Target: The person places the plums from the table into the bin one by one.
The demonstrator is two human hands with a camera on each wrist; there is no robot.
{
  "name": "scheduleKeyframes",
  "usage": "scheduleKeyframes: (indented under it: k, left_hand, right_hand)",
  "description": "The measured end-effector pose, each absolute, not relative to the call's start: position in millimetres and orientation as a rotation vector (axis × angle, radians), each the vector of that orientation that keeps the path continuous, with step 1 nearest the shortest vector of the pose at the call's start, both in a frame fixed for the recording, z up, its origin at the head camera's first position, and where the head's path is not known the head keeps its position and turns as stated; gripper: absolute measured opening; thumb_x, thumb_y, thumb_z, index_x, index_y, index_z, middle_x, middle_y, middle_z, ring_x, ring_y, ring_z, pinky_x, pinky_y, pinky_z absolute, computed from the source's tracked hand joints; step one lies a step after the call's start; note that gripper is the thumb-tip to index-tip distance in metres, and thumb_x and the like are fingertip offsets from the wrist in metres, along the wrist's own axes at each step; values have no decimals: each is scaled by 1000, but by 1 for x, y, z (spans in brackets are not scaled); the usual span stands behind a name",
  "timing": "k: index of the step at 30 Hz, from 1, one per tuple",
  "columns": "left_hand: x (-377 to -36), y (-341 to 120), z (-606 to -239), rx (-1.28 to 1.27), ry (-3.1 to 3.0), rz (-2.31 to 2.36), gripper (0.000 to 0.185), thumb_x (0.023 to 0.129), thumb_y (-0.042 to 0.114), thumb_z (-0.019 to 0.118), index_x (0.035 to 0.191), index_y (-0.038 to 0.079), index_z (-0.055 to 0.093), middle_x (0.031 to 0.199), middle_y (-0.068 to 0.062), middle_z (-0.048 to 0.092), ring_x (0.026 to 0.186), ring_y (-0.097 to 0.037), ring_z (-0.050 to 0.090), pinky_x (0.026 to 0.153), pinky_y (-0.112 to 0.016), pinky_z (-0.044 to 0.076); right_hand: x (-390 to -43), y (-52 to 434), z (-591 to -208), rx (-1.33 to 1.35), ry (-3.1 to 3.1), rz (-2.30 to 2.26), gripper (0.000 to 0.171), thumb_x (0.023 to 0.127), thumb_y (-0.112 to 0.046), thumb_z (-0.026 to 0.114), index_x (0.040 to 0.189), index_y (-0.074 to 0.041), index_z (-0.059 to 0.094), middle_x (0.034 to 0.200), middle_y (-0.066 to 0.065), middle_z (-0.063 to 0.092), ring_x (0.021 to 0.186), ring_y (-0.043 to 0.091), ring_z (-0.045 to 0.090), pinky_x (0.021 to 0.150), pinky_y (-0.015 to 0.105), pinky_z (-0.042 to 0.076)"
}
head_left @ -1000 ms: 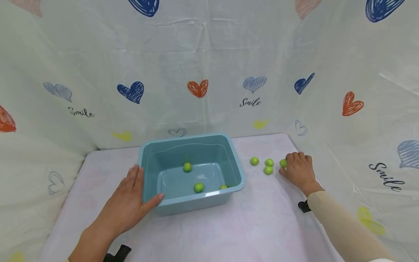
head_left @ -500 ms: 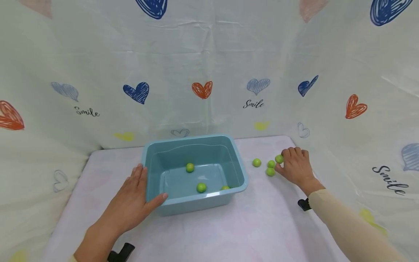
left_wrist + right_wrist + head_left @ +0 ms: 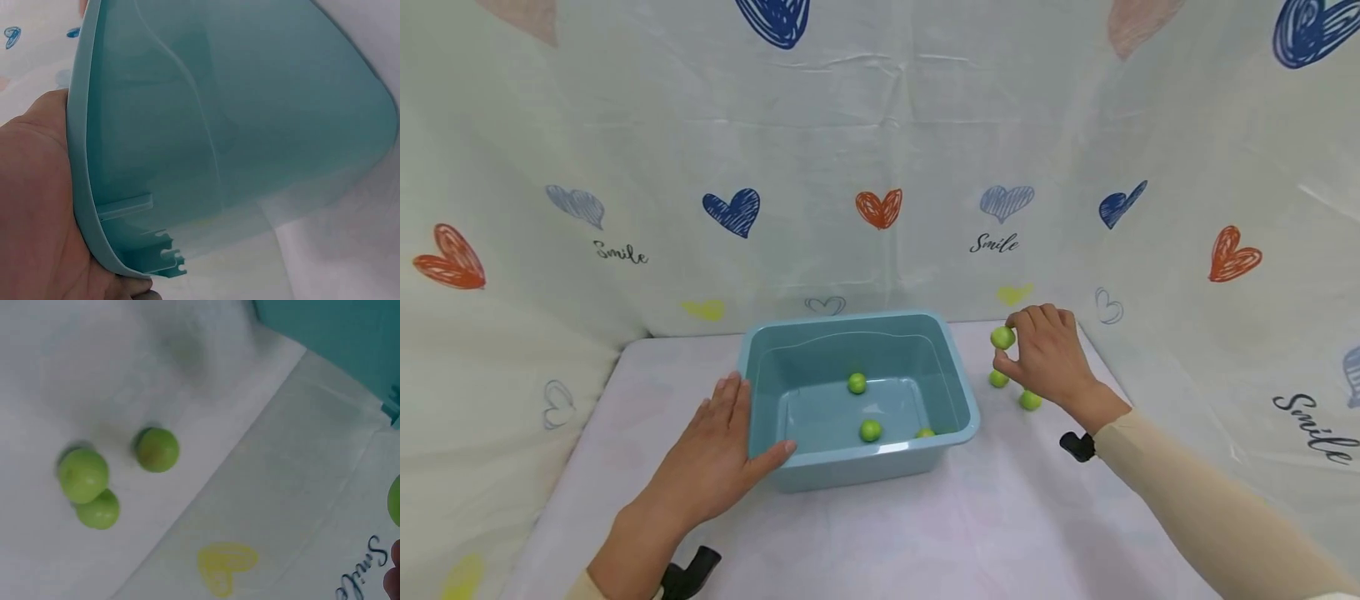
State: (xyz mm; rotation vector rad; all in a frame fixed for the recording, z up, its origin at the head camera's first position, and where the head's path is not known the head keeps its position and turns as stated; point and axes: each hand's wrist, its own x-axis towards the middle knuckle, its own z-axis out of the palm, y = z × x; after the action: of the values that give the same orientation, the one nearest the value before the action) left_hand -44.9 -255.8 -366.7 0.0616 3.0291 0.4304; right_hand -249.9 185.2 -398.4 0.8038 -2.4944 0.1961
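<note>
A: Head view, quick pass. Right hand [image 3: 1048,354] is pinching a green ball [image 3: 1002,337] between thumb and fingertips, lifted off the bench [image 3: 970,525], just right of the teal tub [image 3: 958,392].

B: Left hand [image 3: 718,454]?

A: Lying flat against the tub's left wall, fingers straight, thumb reaching round the near left corner. Bracing it, not gripping anything.

B: Other balls?

A: Three are sitting inside the tub [image 3: 857,383] [image 3: 870,431] [image 3: 925,433]. In the right wrist view three loose balls are lying on the bench [image 3: 83,475] [image 3: 98,510] [image 3: 157,449], two of them touching.

B: Risks?

A: I'm judging the pinch as light, fingertips only. A round ball could be slipping out and rolling off the right edge toward the curtain [image 3: 1225,167]. The right hand could also be nudging the loose balls underneath and scattering them.

B: And the tub?

A: Looking light; a knock on the rim could be shifting it if the left hand isn't pressing firmly.
</note>
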Motion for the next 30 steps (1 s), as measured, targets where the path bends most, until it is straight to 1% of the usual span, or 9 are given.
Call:
scheduleKeyframes:
  k: [6, 10, 12, 16, 21, 30]
  left_hand:
    - [-46, -254, -366, 82, 3048, 372, 118, 97, 81, 47, 163, -13, 17, 172, -33, 14, 160, -52, 13, 126, -71, 17]
    - [-46, -253, -366, 88, 3057, 366, 118, 97, 81, 46, 163, -12, 18, 172, -33, 14, 159, -53, 15, 126, -71, 17]
    - [-47, -254, -366, 81, 3048, 377, 118, 97, 81, 45, 163, -12, 16, 172, -33, 12, 160, -52, 13, 126, -71, 16]
    - [-47, -256, -366, 74, 3042, 395, 118, 97, 80, 46, 164, -12, 14, 172, -33, 11, 160, -52, 12, 126, -72, 15]
    - [-47, -257, -367, 61, 3037, 403, 119, 97, 82, 45, 164, -12, 14, 172, -33, 11, 160, -53, 12, 126, -72, 15]
    - [-46, -256, -367, 55, 3045, 399, 119, 97, 81, 47, 164, -12, 14, 172, -33, 11, 160, -52, 12, 126, -72, 14]
  right_hand:
    - [-241, 148, -374, 872, -2506, 281, 38, 86, -33, 71, 107, -2, 61, 101, 12, 60, 98, 33, 49, 93, 57, 40]
    - [-231, 120, -363, 952, -2508, 336, 34, 87, -31, 71, 105, -5, 62, 102, 10, 61, 98, 32, 51, 90, 53, 40]
    - [-227, 106, -361, 1010, -2496, 354, 32, 86, -31, 72, 104, -6, 62, 101, 9, 62, 97, 31, 53, 88, 52, 41]
    - [-220, 81, -364, 1129, -2487, 345, 34, 86, -34, 72, 105, -8, 62, 99, 7, 62, 96, 28, 53, 89, 50, 42]
    - [-212, 55, -373, 1257, -2485, 312, 31, 86, -35, 71, 105, -10, 66, 101, 5, 64, 98, 25, 53, 91, 47, 44]
    - [-204, 35, -383, 1369, -2532, 361, 30, 87, -35, 70, 107, -12, 67, 103, 1, 64, 97, 21, 50, 89, 42, 41]
